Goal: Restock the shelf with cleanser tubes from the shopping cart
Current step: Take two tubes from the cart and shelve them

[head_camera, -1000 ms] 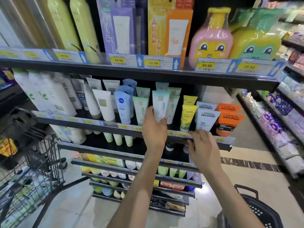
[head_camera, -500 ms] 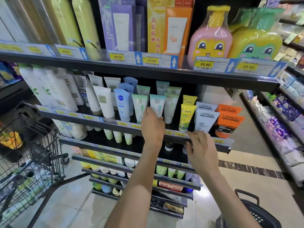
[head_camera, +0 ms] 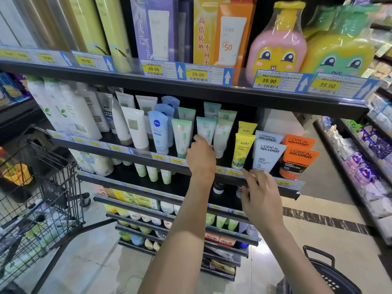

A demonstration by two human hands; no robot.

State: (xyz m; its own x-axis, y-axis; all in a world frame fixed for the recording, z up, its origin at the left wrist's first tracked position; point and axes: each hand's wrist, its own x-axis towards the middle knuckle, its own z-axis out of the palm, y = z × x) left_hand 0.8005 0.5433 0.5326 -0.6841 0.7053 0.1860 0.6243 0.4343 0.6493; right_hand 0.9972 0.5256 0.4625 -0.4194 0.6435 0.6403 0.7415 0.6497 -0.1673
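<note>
Head view. The left hand (head_camera: 201,157) reaches onto the middle shelf (head_camera: 224,177) and grasps the lower end of a pale teal tube (head_camera: 205,129), which stands cap-down and roughly upright just behind the shelf's front edge, in the front row between a green-striped tube (head_camera: 182,137) on its left and a whitish-green tube (head_camera: 221,136) on its right. The grip is low on the tube, probably so the tube can be seated and squared to its row without knocking either neighbour. The right hand (head_camera: 259,196) holds nothing; its relaxed, spread fingers (head_camera: 248,177) rest on the front edge of the same shelf, below a yellow tube (head_camera: 242,150), apparently for steadying. The cart (head_camera: 40,187) stands at lower left, near the shelf's left end; its contents are too blurred to identify. The step in hand is judged to be final placement of one tube.
</note>
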